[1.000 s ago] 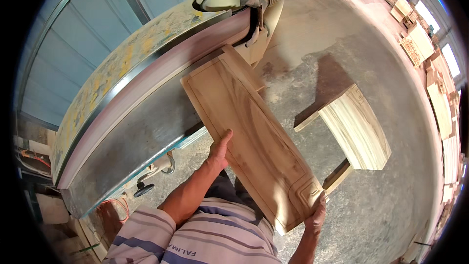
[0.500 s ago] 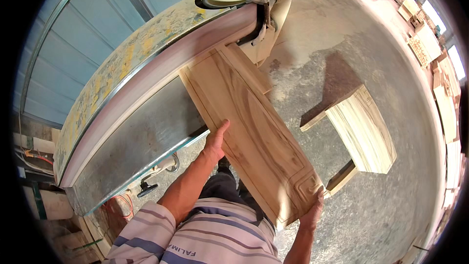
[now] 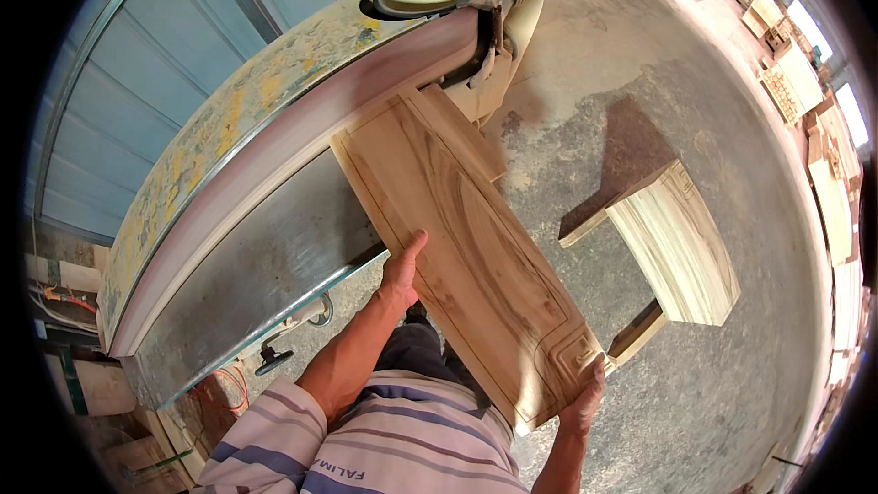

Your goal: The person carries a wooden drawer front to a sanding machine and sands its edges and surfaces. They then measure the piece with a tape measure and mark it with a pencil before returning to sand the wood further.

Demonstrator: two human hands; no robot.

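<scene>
A long brown wooden panel [image 3: 476, 256] with a grooved border and a carved corner pattern slants across the middle. Its far end rests on the grey metal table [image 3: 265, 274], up against the pinkish sanding belt [image 3: 274, 142] of a belt sander. My left hand [image 3: 402, 273] grips the panel's left long edge, thumb on top and the other fingers hidden beneath. At the near right corner my right hand [image 3: 583, 400] holds the end of the panel, thumb over the carved corner. Beside the panel's far right edge a narrow wooden piece [image 3: 464, 133] lies against the sander.
A curved pale wooden piece [image 3: 675, 247] with legs stands on the concrete floor [image 3: 732, 384] at the right. Behind the sander rises a blue panelled wall [image 3: 155, 82]. A black-handled crank [image 3: 274, 359] hangs below the table. Stacks of timber [image 3: 828, 201] line the far right.
The panel and both hands keep nearly the same place and hold. The whole view has shifted very slightly to the left.
</scene>
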